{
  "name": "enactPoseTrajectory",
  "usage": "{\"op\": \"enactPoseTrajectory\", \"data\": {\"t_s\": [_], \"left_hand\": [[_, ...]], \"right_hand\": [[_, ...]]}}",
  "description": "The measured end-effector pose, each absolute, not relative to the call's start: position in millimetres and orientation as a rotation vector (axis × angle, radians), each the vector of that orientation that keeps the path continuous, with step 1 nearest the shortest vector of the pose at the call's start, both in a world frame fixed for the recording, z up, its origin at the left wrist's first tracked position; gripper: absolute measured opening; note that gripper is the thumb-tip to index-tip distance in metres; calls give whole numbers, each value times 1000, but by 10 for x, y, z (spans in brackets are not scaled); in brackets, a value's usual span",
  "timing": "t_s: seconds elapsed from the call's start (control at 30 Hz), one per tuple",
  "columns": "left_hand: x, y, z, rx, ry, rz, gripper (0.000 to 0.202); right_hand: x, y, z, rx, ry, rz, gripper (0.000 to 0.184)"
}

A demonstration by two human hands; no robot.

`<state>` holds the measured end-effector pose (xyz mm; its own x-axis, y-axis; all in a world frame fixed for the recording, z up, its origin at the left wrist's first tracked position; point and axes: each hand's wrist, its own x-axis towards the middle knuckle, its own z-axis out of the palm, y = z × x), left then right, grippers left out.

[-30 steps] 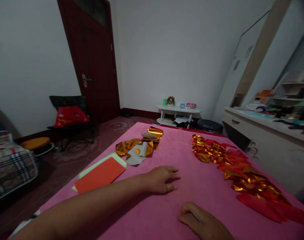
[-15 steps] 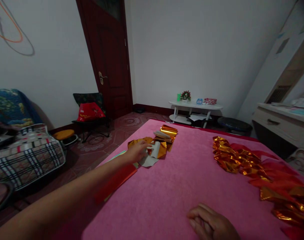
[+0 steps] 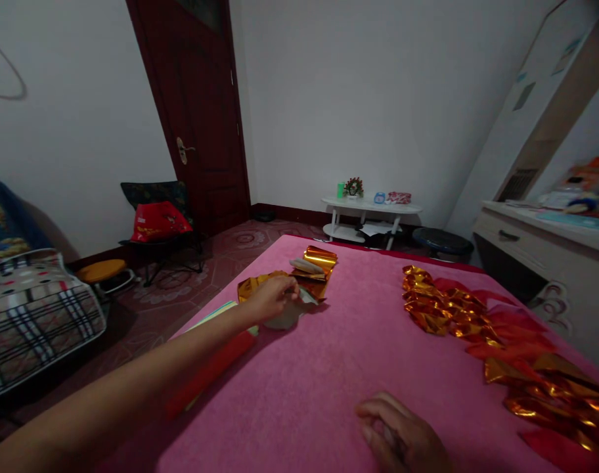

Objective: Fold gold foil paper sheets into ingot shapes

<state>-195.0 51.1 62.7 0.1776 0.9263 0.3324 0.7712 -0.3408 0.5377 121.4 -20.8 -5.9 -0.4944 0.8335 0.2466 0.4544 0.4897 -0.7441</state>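
My left hand [image 3: 274,297] reaches over the far left of the pink-covered table, its fingers closed on a sheet of gold foil paper whose pale back [image 3: 284,316] faces up. Around it lie more gold foil [image 3: 250,284] and a shiny rolled piece [image 3: 320,256]. Under my left forearm a stack of red paper [image 3: 213,371] is partly hidden. Low in the view, my right hand [image 3: 402,433] is curled closed just above or on the cloth; whether anything is inside it is hidden.
Crumpled gold foil [image 3: 425,302] and red pieces [image 3: 519,338] run along the table's right side. Beyond the pink cloth [image 3: 304,394] stand a white side table [image 3: 373,205], a dark round stool [image 3: 442,241] and a chair with a red bag [image 3: 159,222]. A drawer cabinet [image 3: 540,240] is at right.
My left fingers have drawn together on the foil paper, and its gold corner has shifted and folded. My right hand stays closed. The whole view has turned slightly to the right.
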Motion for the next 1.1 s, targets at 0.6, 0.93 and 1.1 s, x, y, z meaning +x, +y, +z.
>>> {"op": "enactPoseTrajectory", "data": {"t_s": [0.6, 0.93, 1.1], "left_hand": [[-521, 489, 594, 1125, 910, 1242, 39], [-497, 443, 275, 987, 919, 1123, 48], [-570, 479, 288, 947, 913, 1231, 58]], "right_hand": [[1095, 277, 269, -852, -1075, 1535, 43], [1235, 367, 260, -761, -921, 1767, 42], [1347, 384, 320, -720, -963, 1978, 37]]}}
